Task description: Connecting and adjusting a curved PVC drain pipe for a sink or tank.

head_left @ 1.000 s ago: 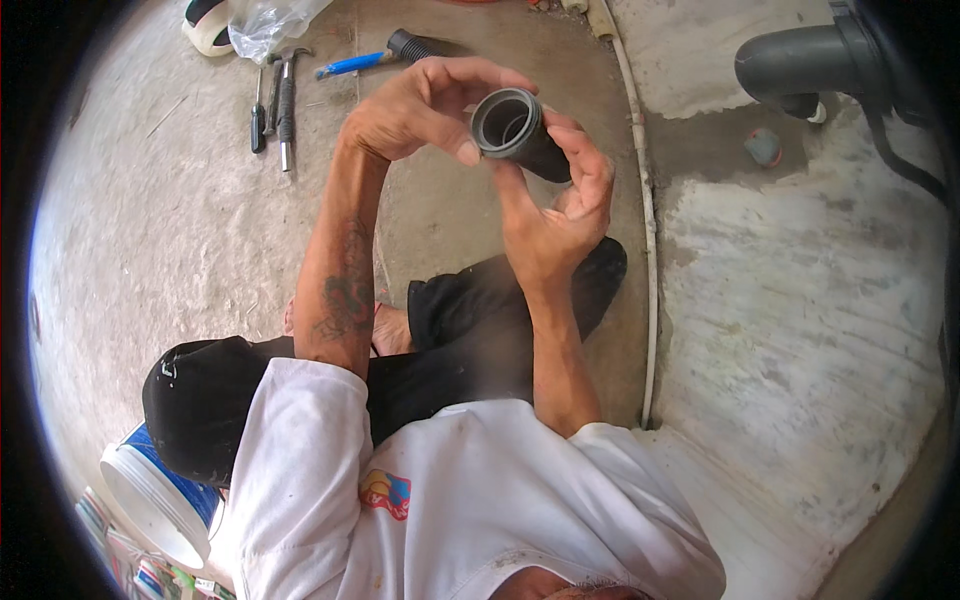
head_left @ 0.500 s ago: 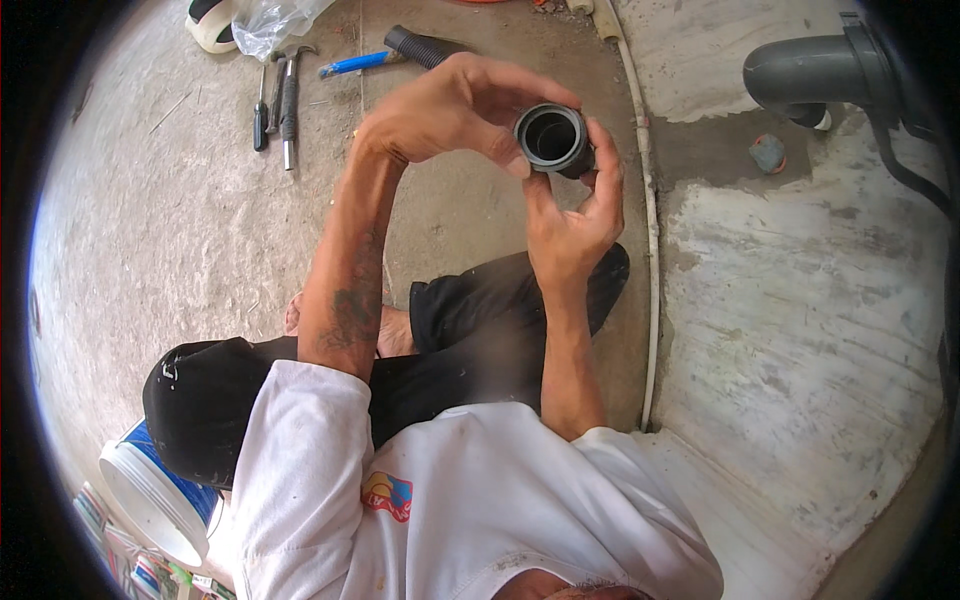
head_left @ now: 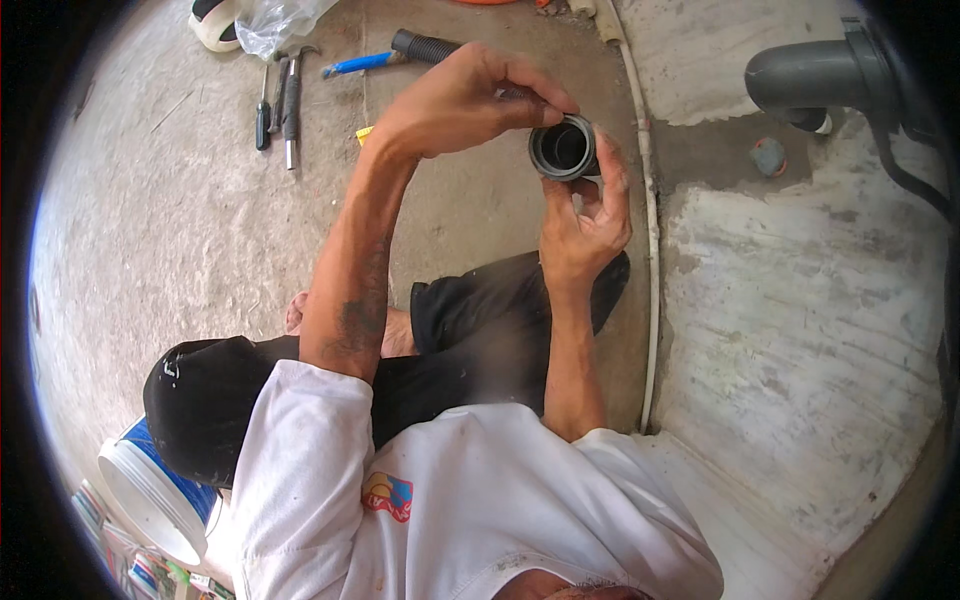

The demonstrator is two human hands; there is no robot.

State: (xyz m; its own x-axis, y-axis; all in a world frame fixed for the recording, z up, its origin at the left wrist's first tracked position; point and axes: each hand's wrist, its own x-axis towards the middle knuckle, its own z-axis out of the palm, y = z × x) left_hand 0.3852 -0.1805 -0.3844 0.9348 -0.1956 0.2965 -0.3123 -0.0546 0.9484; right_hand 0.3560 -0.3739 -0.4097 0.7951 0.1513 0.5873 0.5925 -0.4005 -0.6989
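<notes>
A short dark grey pipe fitting (head_left: 566, 148) with a round open mouth is held up ahead of me, its mouth facing up toward me. My right hand (head_left: 588, 225) grips it from below and from the right, with fingers along its side. Over the top comes my left hand (head_left: 465, 100), bent at the wrist; its thumb and fingertips are closed in a pinch at the fitting's upper rim. The inside of the fitting is dark, and its far end is hidden by the fingers.
On the floor lie a black corrugated hose (head_left: 425, 47), a blue-handled tool (head_left: 358, 65), a hammer (head_left: 291, 110), a screwdriver (head_left: 262, 115) and tape rolls (head_left: 215, 28). A thin white pipe (head_left: 650, 250) runs at right, near a grey elbow pipe (head_left: 800, 75). A bucket (head_left: 150, 490) stands lower left.
Both hands and the fitting have shifted slightly right. My left thumb has slid from the fitting's left side up to its top rim. A small yellow thing now shows beside my left wrist.
</notes>
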